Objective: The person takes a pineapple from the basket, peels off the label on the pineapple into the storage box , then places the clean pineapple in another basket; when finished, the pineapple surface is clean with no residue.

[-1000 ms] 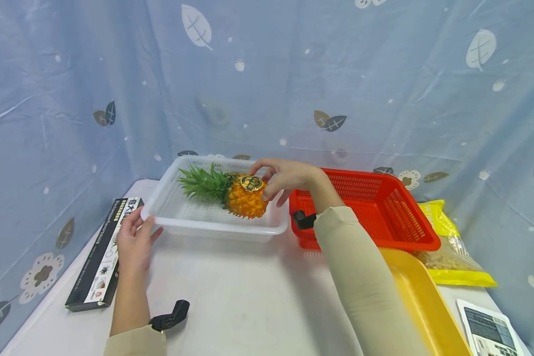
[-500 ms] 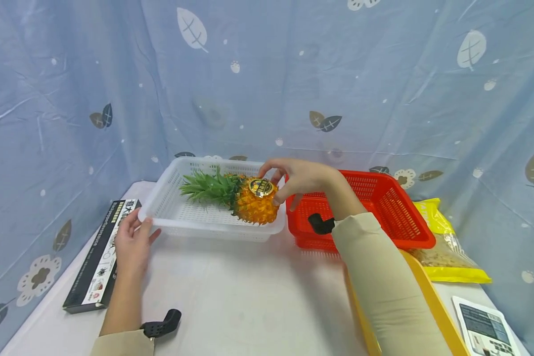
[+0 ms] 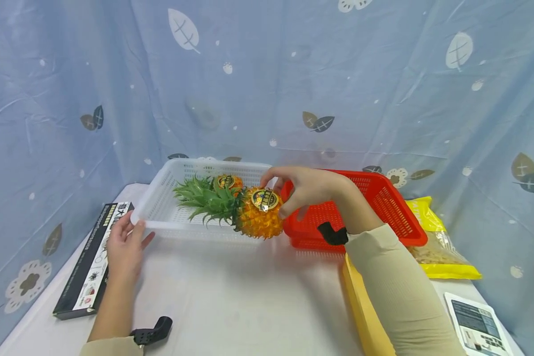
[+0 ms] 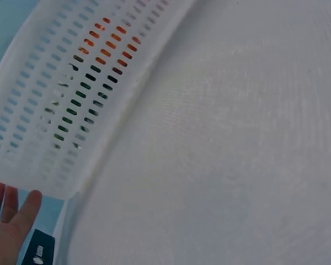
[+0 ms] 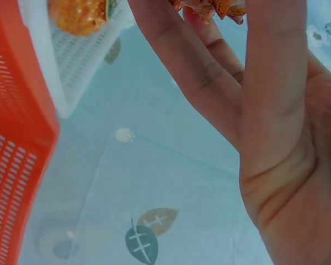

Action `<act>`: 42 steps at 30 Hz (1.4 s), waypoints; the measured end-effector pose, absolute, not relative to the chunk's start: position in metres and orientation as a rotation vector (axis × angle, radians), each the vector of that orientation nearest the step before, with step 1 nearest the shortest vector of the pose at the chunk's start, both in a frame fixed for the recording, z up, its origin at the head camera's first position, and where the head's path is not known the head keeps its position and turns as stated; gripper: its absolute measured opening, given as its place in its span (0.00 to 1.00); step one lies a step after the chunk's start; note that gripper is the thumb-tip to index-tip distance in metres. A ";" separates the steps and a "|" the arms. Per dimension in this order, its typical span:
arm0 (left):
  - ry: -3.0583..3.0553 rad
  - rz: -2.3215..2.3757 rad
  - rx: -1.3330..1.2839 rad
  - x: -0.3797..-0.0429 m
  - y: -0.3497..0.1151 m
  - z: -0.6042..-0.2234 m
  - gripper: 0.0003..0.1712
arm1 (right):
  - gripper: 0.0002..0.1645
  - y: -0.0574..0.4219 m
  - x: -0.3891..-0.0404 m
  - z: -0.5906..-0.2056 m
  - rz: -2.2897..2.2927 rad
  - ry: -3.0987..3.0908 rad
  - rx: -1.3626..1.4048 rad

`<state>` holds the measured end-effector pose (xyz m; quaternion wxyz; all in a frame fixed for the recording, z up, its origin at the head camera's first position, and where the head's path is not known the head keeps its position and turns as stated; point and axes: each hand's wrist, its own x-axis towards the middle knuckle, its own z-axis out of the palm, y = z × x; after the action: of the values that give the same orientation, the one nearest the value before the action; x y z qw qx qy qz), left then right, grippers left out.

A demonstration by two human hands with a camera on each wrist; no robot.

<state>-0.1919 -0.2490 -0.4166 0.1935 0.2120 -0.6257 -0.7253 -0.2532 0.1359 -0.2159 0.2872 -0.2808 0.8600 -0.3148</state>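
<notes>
A pineapple [image 3: 259,213] with green leaves and a black-and-gold label hangs sideways over the front right of a white slotted basket [image 3: 173,225]. My right hand [image 3: 313,192] grips its base end between thumb and fingers; in the right wrist view, only the fruit's spiky edge [image 5: 209,10] shows by the fingertips. Behind it, a second pineapple [image 3: 229,183] lies in the basket, partly hidden by the held one's leaves. My left hand [image 3: 125,249] holds the basket's front left corner. Through its slots, the left wrist view shows patches of orange and green.
A red slotted basket [image 3: 393,210] stands right of the white one. Nearer me is a yellow tray [image 3: 365,311], partly under my right sleeve. A yellow-edged bag [image 3: 445,247] and a white device with a screen [image 3: 476,321] lie far right. A long black-and-white box [image 3: 91,267] lies left.
My right hand has moved the pineapple rightward and toward me, from inside the white basket to over its front rim. The second pineapple has come into sight. My left hand keeps hold of the corner.
</notes>
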 end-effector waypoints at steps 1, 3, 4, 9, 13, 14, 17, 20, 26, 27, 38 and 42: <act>-1.754 -2.041 0.599 -0.192 -0.249 -0.417 0.32 | 0.38 0.137 -0.250 -0.217 -0.838 2.301 -0.750; -1.749 -2.050 0.604 -0.191 -0.248 -0.418 0.32 | 0.37 0.141 -0.244 -0.219 -0.830 2.314 -0.750; -1.742 -2.056 0.607 -0.191 -0.248 -0.418 0.32 | 0.37 0.142 -0.242 -0.220 -0.830 2.320 -0.751; -1.709 -2.072 0.589 -0.190 -0.250 -0.417 0.31 | 0.37 0.152 -0.229 -0.228 -0.841 2.331 -0.772; -1.697 -2.100 0.582 -0.190 -0.251 -0.416 0.32 | 0.37 0.160 -0.219 -0.238 -0.832 2.338 -0.775; -1.698 -2.103 0.583 -0.189 -0.252 -0.415 0.32 | 0.37 0.162 -0.217 -0.241 -0.826 2.344 -0.775; -1.699 -2.104 0.585 -0.189 -0.253 -0.415 0.32 | 0.36 0.166 -0.211 -0.249 -0.797 2.372 -0.808; -1.697 -2.106 0.586 -0.189 -0.254 -0.416 0.32 | 0.35 0.169 -0.207 -0.256 -0.756 2.409 -0.853; -1.678 -2.107 0.586 -0.190 -0.253 -0.417 0.32 | 0.35 0.175 -0.200 -0.268 -0.761 2.371 -0.842; -1.679 -2.105 0.581 -0.190 -0.253 -0.417 0.32 | 0.36 0.176 -0.199 -0.270 -0.778 2.348 -0.820; -1.677 -2.112 0.584 -0.190 -0.250 -0.415 0.33 | 0.36 0.176 -0.192 -0.299 -0.820 2.230 -0.680; -1.672 -2.112 0.597 -0.190 -0.249 -0.413 0.32 | 0.36 0.174 -0.193 -0.308 -0.805 2.228 -0.673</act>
<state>-0.1896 -0.2490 -0.4132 0.1903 0.2126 -0.5949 -0.7514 -0.1928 0.1743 -0.3082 0.3329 -0.2577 0.8530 -0.3083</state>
